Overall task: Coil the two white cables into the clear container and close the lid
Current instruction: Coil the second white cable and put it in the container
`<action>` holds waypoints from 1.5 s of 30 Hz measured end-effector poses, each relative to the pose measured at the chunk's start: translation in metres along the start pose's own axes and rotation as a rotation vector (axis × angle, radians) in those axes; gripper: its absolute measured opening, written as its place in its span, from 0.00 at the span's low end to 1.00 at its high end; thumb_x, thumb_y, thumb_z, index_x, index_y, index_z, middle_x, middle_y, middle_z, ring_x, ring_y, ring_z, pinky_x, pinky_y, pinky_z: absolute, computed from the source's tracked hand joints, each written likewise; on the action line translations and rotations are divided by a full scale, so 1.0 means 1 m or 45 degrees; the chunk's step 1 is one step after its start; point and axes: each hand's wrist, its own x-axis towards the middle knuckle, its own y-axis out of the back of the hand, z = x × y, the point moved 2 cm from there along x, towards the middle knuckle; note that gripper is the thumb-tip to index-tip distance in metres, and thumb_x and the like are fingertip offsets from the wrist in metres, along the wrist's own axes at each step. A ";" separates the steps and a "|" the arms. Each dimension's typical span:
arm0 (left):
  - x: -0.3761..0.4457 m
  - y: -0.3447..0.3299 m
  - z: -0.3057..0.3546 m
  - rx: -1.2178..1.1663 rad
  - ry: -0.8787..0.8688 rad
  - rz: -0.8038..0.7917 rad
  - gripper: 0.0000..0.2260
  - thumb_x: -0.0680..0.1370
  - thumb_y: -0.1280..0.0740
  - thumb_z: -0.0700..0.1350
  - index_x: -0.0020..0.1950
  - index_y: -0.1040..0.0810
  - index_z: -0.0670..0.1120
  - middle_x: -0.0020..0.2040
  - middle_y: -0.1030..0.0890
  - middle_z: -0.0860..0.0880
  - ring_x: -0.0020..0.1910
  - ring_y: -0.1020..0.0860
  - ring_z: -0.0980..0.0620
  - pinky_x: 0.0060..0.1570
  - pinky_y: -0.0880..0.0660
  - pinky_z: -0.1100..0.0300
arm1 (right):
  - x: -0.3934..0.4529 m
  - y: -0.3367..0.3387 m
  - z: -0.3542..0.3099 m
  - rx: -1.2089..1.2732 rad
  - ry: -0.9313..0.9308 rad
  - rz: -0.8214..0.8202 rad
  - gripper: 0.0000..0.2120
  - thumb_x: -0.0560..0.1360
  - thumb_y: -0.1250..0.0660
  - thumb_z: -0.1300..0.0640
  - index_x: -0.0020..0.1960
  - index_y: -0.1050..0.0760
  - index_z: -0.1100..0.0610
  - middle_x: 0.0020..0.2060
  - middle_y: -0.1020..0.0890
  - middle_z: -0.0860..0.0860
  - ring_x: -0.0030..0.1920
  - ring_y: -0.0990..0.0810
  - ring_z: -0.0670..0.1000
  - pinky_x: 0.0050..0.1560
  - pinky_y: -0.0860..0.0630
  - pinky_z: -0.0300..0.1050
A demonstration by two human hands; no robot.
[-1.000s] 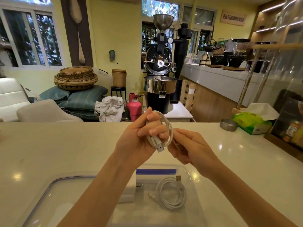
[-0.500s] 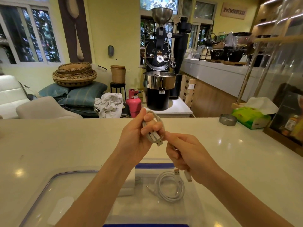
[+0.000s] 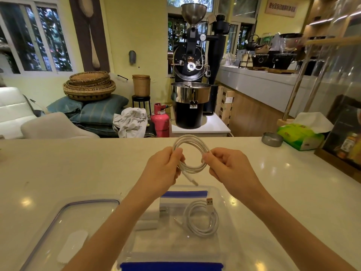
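The second white cable [image 3: 190,153], which a second ago was a small tight bundle wound round the left hand's fingers with the right hand feeding the tail, is now standing open as a wide round coil in the middle of the frame, held up over the table [image 3: 58,169]. The left hand [image 3: 163,171] is pinching the coil's left side between thumb and curled fingers; the right hand [image 3: 228,167] is pinching its right side the same way. One plug end is hanging down from the lower left of the loop, just above the far rim of the clear container [image 3: 222,194]. By the look of it the winding is finished, and what remains is lowering this coil in and fitting the lid.

The coil is showing several turns lying close together, fairly even and glossy white. The first cable [image 3: 201,219] is already lying coiled inside the container at lower centre, right of a white adapter [image 3: 148,218], its USB plug pointing up the frame. The clear lid [image 3: 74,222], edged in blue, is lying flat at lower left beside the container.
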 end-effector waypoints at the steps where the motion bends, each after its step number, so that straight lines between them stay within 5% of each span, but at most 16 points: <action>1: 0.000 0.000 -0.001 0.036 -0.006 0.003 0.13 0.80 0.45 0.47 0.43 0.25 0.43 0.30 0.26 0.47 0.27 0.30 0.54 0.26 0.32 0.65 | 0.001 0.000 0.001 -0.062 0.024 0.013 0.13 0.75 0.38 0.56 0.39 0.22 0.63 0.22 0.29 0.48 0.23 0.32 0.44 0.26 0.34 0.32; 8: -0.001 0.002 -0.005 0.015 0.048 -0.055 0.16 0.81 0.47 0.44 0.37 0.27 0.42 0.22 0.24 0.48 0.15 0.31 0.56 0.15 0.33 0.66 | 0.005 0.005 0.005 -0.126 0.017 -0.142 0.12 0.76 0.39 0.54 0.38 0.22 0.59 0.21 0.27 0.47 0.23 0.30 0.43 0.29 0.31 0.31; 15: 0.006 0.010 -0.008 -0.209 0.184 0.067 0.16 0.81 0.47 0.43 0.36 0.28 0.42 0.16 0.27 0.50 0.14 0.34 0.58 0.16 0.37 0.69 | -0.002 0.012 0.014 -0.276 0.014 -0.354 0.11 0.78 0.45 0.55 0.47 0.24 0.46 0.33 0.21 0.44 0.36 0.24 0.42 0.39 0.29 0.31; 20: 0.002 0.013 -0.004 -0.333 0.288 -0.177 0.16 0.81 0.47 0.44 0.37 0.28 0.42 0.19 0.28 0.50 0.15 0.36 0.57 0.17 0.39 0.70 | 0.007 0.018 0.018 -0.712 0.208 -0.089 0.11 0.77 0.41 0.53 0.52 0.21 0.52 0.42 0.25 0.50 0.43 0.28 0.47 0.42 0.32 0.34; 26: 0.000 0.012 0.003 -0.439 0.284 -0.289 0.15 0.81 0.47 0.44 0.39 0.28 0.41 0.20 0.28 0.49 0.15 0.37 0.58 0.16 0.40 0.70 | 0.008 0.014 0.020 -0.030 -0.077 -0.074 0.08 0.75 0.38 0.60 0.42 0.22 0.51 0.31 0.20 0.51 0.30 0.20 0.47 0.31 0.22 0.35; 31: 0.001 0.007 0.000 -0.421 0.291 -0.269 0.15 0.81 0.47 0.44 0.38 0.29 0.41 0.19 0.27 0.49 0.15 0.37 0.57 0.17 0.40 0.71 | 0.005 0.004 0.010 0.463 -0.300 -0.113 0.10 0.77 0.41 0.60 0.42 0.23 0.60 0.27 0.17 0.51 0.32 0.16 0.52 0.31 0.19 0.40; 36: -0.002 0.001 -0.003 -0.445 0.287 -0.338 0.15 0.81 0.47 0.43 0.37 0.29 0.41 0.19 0.27 0.49 0.14 0.37 0.58 0.16 0.41 0.72 | 0.006 0.010 0.012 0.554 -0.202 0.120 0.11 0.78 0.44 0.59 0.43 0.24 0.59 0.29 0.16 0.46 0.31 0.18 0.46 0.31 0.21 0.36; 40: -0.005 -0.003 -0.001 -0.489 0.291 -0.433 0.14 0.81 0.46 0.43 0.38 0.29 0.41 0.19 0.28 0.49 0.14 0.37 0.58 0.16 0.41 0.73 | 0.006 0.003 0.020 0.481 -0.234 0.126 0.10 0.76 0.40 0.56 0.46 0.20 0.52 0.38 0.16 0.43 0.39 0.22 0.43 0.42 0.28 0.39; 45: -0.007 -0.006 0.000 -0.453 0.279 -0.469 0.14 0.81 0.47 0.43 0.39 0.29 0.41 0.19 0.27 0.49 0.14 0.37 0.58 0.16 0.42 0.73 | 0.007 0.002 0.021 0.776 -0.275 0.122 0.09 0.75 0.38 0.59 0.44 0.19 0.54 0.40 0.20 0.58 0.39 0.21 0.50 0.43 0.21 0.39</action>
